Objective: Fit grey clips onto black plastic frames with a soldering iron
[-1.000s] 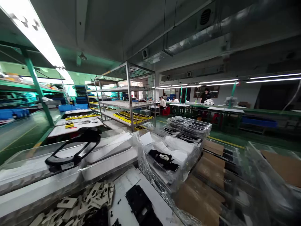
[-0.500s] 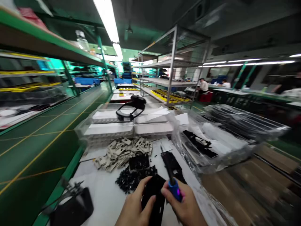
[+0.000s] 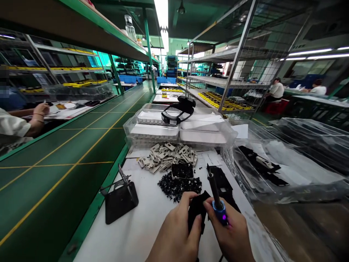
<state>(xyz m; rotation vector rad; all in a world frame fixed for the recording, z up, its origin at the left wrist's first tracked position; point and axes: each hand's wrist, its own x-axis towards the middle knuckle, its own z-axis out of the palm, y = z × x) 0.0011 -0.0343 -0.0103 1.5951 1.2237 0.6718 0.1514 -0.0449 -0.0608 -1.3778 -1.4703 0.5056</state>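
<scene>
Left hand (image 3: 177, 233) gripping black plastic part (image 3: 195, 213); right hand (image 3: 230, 233) clasping soldering iron (image 3: 219, 210), near loose black clips (image 3: 177, 187) on bench (image 3: 122, 236).

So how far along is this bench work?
Finished-looking black frames lie in the clear plastic bin on the right. In hand: the left hand grips a black plastic piece, the right hand a blue-handled tool. Still waiting: a heap of small black parts and a pile of beige brackets.

Factory assembly floor: long benches (image 3: 166, 98) in rows, steel racks (image 3: 237, 58) loaded with yellow trays (image 3: 225, 101), green floor (image 3: 54, 174) with yellow lines, seated workers (image 3: 276, 90), strip lights (image 3: 311, 53) overhead
</scene>
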